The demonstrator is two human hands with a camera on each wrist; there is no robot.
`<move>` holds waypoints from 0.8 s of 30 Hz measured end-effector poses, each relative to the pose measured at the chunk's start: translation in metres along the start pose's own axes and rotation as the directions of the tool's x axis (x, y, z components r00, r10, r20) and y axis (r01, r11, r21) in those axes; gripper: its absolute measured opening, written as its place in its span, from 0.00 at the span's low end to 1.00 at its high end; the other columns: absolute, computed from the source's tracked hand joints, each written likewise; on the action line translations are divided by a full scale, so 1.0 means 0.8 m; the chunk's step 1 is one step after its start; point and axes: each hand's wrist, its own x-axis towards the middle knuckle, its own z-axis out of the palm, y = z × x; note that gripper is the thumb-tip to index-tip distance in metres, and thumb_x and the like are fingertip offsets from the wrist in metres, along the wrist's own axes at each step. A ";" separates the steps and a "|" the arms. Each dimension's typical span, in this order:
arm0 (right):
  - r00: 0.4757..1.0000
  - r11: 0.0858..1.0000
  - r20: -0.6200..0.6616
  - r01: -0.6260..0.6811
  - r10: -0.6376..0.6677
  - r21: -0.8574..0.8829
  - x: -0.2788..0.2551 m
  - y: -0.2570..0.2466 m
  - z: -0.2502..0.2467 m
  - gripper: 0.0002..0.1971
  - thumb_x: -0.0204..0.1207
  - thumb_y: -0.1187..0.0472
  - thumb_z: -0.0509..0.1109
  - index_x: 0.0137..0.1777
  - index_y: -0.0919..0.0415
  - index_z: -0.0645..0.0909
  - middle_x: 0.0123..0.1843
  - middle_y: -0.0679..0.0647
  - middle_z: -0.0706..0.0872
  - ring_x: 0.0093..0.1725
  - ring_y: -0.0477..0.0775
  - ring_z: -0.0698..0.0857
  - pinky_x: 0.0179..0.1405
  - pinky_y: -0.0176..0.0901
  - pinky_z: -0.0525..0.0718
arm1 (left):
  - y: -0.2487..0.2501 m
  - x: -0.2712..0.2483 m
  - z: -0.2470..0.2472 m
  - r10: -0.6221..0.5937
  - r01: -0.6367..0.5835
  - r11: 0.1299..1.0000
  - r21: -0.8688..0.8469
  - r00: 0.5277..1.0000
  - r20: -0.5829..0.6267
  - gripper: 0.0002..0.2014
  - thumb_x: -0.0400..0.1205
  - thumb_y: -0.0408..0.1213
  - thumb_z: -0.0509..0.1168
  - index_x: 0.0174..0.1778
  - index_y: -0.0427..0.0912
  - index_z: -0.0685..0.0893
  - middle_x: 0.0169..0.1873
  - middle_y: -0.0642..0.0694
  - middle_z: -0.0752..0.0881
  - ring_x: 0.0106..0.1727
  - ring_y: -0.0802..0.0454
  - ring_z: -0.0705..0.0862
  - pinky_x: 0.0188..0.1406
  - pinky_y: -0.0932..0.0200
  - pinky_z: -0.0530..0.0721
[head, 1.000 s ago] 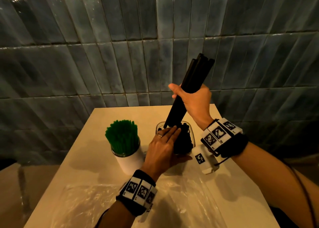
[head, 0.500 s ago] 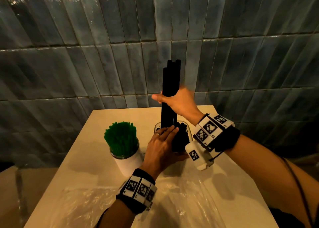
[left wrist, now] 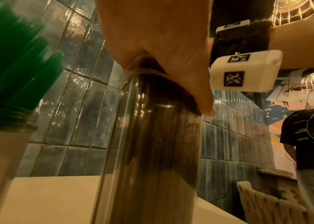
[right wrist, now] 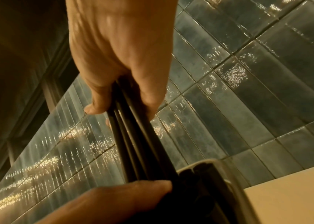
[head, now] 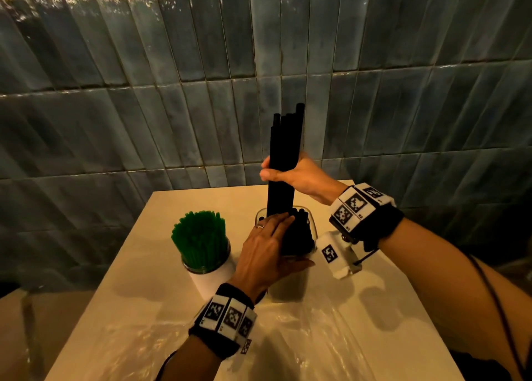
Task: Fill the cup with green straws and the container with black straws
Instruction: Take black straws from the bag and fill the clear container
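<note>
My right hand [head: 288, 174] grips a bundle of black straws [head: 285, 150] upright, its lower ends inside the clear container [head: 312, 231], which holds more black straws. My left hand [head: 270, 248] holds that container: straight fingers lie over the rim and straw tops, the thumb runs along the near side. Left of it, a white cup [head: 213, 279] is packed with green straws [head: 198, 236]. The left wrist view shows my left hand [left wrist: 162, 53] over the container [left wrist: 152, 151], green straws [left wrist: 14, 60] at left. The right wrist view shows my right hand [right wrist: 121, 91] round the bundle [right wrist: 133, 144].
A crumpled clear plastic bag [head: 288, 337] lies on the near half of the small cream table [head: 149, 265]. A dark tiled wall stands right behind the table. In the left wrist view a person in black [left wrist: 309, 144] stands beyond a white chair [left wrist: 267, 204].
The black bundle leaned to the right a second ago and now stands upright in the container. My right hand moved left with it. My left hand stayed on the container.
</note>
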 end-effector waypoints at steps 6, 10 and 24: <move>0.999 1.000 -0.040 -0.008 0.008 0.014 0.011 0.011 0.003 0.06 0.67 0.59 0.79 0.41 0.55 0.85 0.44 0.52 0.88 0.50 0.50 0.87 0.58 0.46 0.84 | 0.000 0.010 -0.010 -0.117 0.121 0.992 -0.028 0.987 0.108 0.43 0.72 0.68 0.62 0.79 0.48 0.64 0.75 0.49 0.65 0.73 0.49 0.67 0.73 0.54 0.71; 0.999 1.000 -0.038 -0.011 0.011 0.022 0.010 0.013 0.007 0.06 0.68 0.61 0.78 0.41 0.54 0.85 0.43 0.50 0.88 0.48 0.47 0.86 0.56 0.41 0.83 | -0.005 0.009 -0.007 0.019 -0.051 0.987 -0.150 0.978 -0.209 0.26 0.79 0.57 0.61 0.66 0.42 0.78 0.67 0.44 0.77 0.73 0.54 0.70 0.70 0.59 0.75; 0.997 0.993 0.036 -0.067 0.064 0.095 0.007 0.021 -0.004 0.10 0.70 0.63 0.76 0.51 0.56 0.85 0.50 0.48 0.88 0.55 0.47 0.86 0.60 0.41 0.81 | -0.035 0.083 -0.037 -0.437 0.397 0.735 -0.549 0.897 0.064 0.21 0.76 0.39 0.73 0.66 0.44 0.79 0.54 0.45 0.88 0.56 0.52 0.86 0.54 0.60 0.84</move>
